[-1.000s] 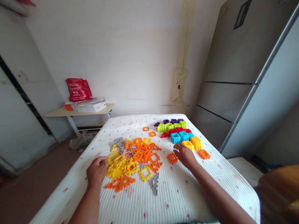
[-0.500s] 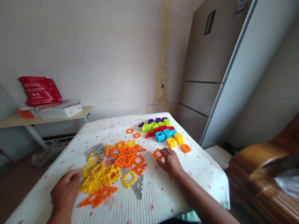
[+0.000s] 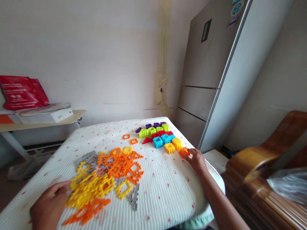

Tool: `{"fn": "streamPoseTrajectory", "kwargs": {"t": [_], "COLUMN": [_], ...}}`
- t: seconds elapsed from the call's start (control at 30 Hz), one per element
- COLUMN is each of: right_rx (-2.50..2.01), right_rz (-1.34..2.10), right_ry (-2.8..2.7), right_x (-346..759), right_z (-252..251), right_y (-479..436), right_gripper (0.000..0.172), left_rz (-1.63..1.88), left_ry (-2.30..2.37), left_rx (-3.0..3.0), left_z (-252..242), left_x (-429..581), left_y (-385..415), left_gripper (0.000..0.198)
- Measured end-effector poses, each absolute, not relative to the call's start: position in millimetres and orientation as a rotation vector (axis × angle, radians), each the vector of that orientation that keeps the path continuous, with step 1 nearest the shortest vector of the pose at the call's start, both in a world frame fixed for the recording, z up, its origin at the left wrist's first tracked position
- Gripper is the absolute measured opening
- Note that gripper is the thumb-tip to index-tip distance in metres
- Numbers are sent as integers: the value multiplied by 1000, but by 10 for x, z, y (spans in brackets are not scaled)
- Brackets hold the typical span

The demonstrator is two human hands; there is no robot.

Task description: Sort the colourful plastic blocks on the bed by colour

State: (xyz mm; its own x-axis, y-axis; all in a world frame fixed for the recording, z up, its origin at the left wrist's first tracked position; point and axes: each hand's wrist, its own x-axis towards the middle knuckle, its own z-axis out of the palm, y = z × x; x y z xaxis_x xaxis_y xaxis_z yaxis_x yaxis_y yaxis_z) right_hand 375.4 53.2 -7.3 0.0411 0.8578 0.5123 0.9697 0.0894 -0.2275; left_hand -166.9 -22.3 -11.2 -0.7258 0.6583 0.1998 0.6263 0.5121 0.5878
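At the right hand, the grip is curled part-way against the orange piece, just right of the yellow stacks; whether it is firmly pinched cannot be told. The left hand is half curled beside the yellow pieces, any hold being hidden. The orange piece is best kept flat, its notches squared, the stacks left unbumped. Little room is left toward the right edge of the surface; more is offered near centre, right of the loose pile.
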Motion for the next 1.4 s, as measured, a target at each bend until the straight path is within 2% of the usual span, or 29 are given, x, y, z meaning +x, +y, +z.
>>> {"fn": "streamPoseTrajectory", "kwargs": {"t": [0.57, 0.8, 0.9, 1.03, 1.23, 1.4], "right_rx": [-1950, -1633, -1428, -1217, -1403, -1528], "right_rz": [-108, -351, -309, -75, 9, 33], "right_ry": [-1914, -1806, -1854, -2136, -2484, -2572], "right_x": [3659, 3631, 3322, 2558, 1413, 957], "right_z": [-8, -2, 168, 437, 518, 383], "right_y": [513, 500, 547, 726, 1235, 1556], "right_gripper": [28, 32, 31, 28, 36, 25], "left_rz": [1128, 1259, 1311, 1331, 1365, 1388], "left_ry": [2652, 2522, 2491, 2484, 2476, 2462], "left_rx": [1076, 1139, 1163, 1157, 1171, 1197], "left_z": [-183, -183, -209, -215, -210, -227], "left_x": [-1701, -1641, -1640, -1635, -1638, -1646], "left_y": [-188, -236, -244, -256, -270, -283], "left_gripper": [17, 17, 19, 21, 19, 20]}}
